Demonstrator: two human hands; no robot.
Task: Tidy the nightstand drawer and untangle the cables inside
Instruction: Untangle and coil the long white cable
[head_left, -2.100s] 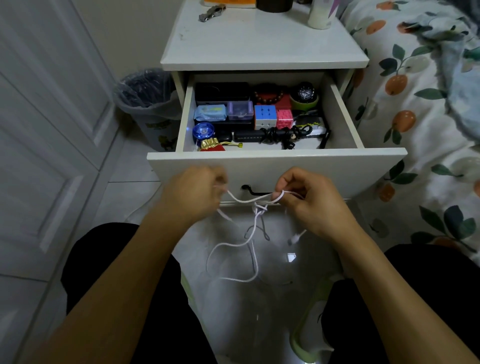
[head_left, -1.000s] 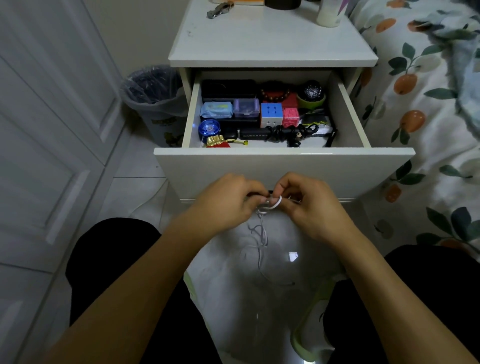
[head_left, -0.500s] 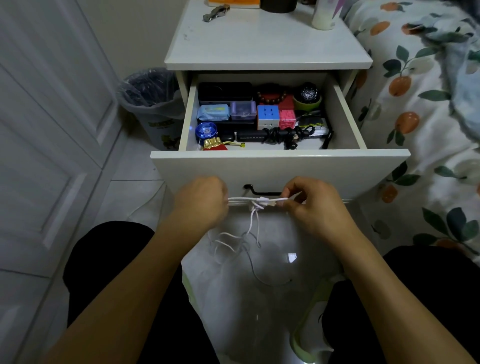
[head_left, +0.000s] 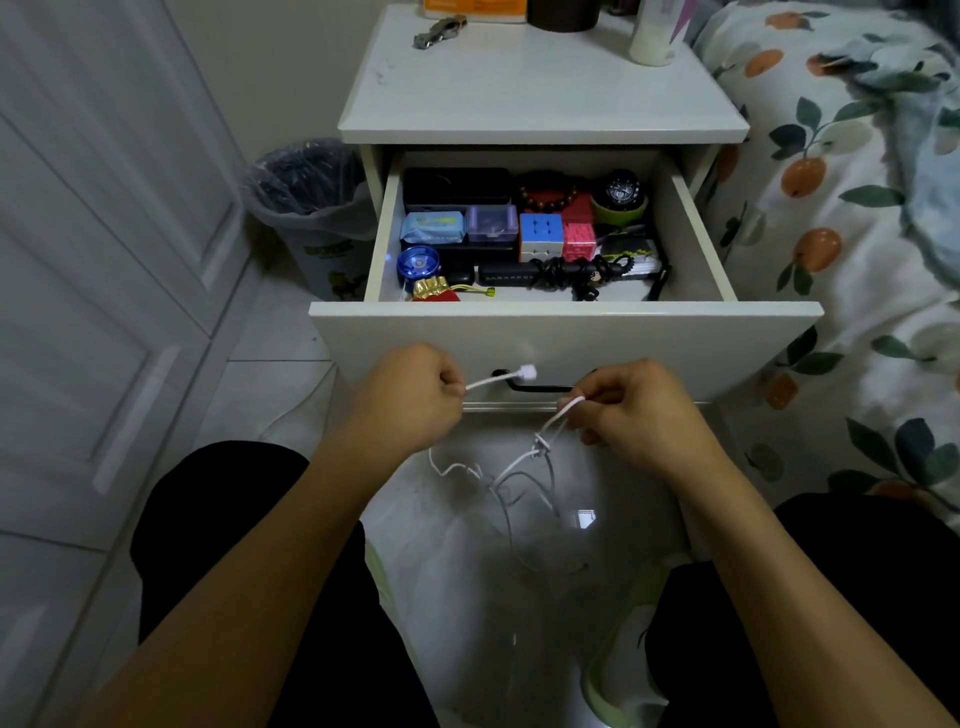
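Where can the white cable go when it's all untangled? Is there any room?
The wide front of the white nightstand top is bare, ahead of the silver toy car and white bottle. The open white drawer is packed nearly wall to wall. Both hands hold the thin white cable.

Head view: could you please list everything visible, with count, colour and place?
nightstand: one, white, centre back
drawer: one, white, open
cable: one, white, knotted, between the hands
black cable: one, coiled, drawer front
cubes: two, one multicoloured, one pink, drawer middle
yo-yo: one, blue, drawer front left
beads: one string, dark red, drawer back
bin: one, grey, left of nightstand
bed: one, fruit-print cover, right
left hand: pinches cable's plug end
right hand: pinches cable loop
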